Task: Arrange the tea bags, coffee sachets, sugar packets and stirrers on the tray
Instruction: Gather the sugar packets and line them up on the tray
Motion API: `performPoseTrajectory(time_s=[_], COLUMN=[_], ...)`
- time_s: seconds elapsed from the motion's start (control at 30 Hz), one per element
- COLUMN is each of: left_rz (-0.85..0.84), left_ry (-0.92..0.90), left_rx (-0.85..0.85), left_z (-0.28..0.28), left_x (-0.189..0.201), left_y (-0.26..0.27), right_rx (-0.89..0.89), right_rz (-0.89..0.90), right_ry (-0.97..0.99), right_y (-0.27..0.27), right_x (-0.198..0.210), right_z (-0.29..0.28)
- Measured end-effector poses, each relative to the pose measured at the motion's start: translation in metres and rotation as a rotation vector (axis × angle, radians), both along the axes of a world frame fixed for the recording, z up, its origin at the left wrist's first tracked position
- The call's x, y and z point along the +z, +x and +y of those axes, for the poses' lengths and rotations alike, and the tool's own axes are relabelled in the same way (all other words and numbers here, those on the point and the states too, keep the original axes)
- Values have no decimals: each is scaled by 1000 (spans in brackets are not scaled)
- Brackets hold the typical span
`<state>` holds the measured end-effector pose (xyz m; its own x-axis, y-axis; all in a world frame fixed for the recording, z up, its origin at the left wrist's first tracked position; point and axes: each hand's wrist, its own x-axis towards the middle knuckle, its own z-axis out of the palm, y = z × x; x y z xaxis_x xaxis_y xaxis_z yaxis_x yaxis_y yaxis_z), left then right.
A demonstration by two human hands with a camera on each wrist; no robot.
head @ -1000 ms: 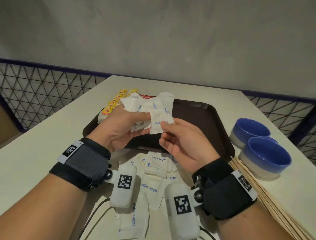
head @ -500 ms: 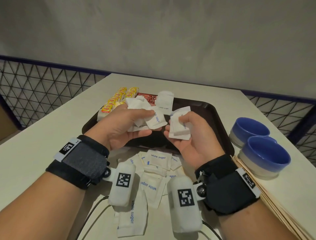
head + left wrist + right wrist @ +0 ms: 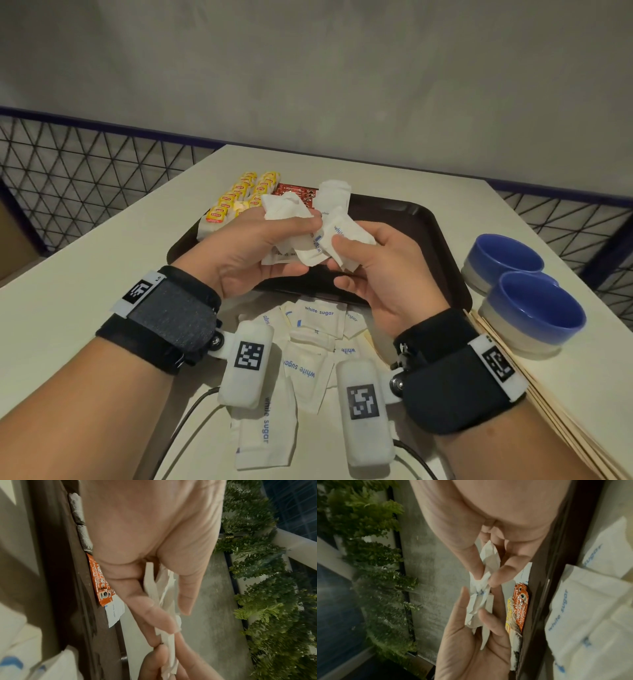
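Note:
Above the near edge of the dark brown tray [image 3: 424,240], my left hand [image 3: 246,250] holds a fanned bunch of white sugar packets [image 3: 291,212]. My right hand [image 3: 380,267] pinches a crumpled sugar packet [image 3: 346,236] against that bunch. The left wrist view shows my left hand [image 3: 154,588] with thumb and fingers clamped on the white packets [image 3: 164,601]. In the right wrist view my right hand [image 3: 488,534] pinches the same packets [image 3: 481,592]. Yellow tea bags [image 3: 246,195] and red coffee sachets [image 3: 296,193] lie at the tray's far left. Loose sugar packets [image 3: 308,346] lie on the table under my wrists.
Two blue bowls [image 3: 513,284] stand at the right of the tray. Wooden stirrers [image 3: 534,411] lie along the table's right front edge. A wire fence [image 3: 85,171] borders the table on the left, and a grey wall rises behind.
My right hand moved left with its packet and now meets the bunch in my left hand. Half a second ago the two hands were apart.

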<state>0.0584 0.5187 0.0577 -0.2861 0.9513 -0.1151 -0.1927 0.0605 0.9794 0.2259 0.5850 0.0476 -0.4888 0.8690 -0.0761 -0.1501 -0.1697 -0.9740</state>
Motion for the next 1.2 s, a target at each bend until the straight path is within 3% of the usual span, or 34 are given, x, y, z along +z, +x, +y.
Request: performPoseTrajectory(time_s=[0.17, 0.6, 0.8, 1.0, 1.2], left_rz=[37, 85, 90, 38, -194], left_ry=[-1, -41, -58, -52, 5], left_rx=[63, 73, 92, 104, 191], left_z=[1, 0, 0, -5, -7], left_x=[-1, 0, 2, 5, 8], left_y=[-1, -4, -4, -6, -15], right_rx=[-19, 46, 27, 12, -84], right_rz=[-37, 63, -71, -141, -17], right_ry=[117, 49, 111, 81, 6], right_y=[-2, -2, -1, 1, -3], right_x=[-1, 1, 2, 10, 29], right_z=[-3, -6, -5, -2, 6])
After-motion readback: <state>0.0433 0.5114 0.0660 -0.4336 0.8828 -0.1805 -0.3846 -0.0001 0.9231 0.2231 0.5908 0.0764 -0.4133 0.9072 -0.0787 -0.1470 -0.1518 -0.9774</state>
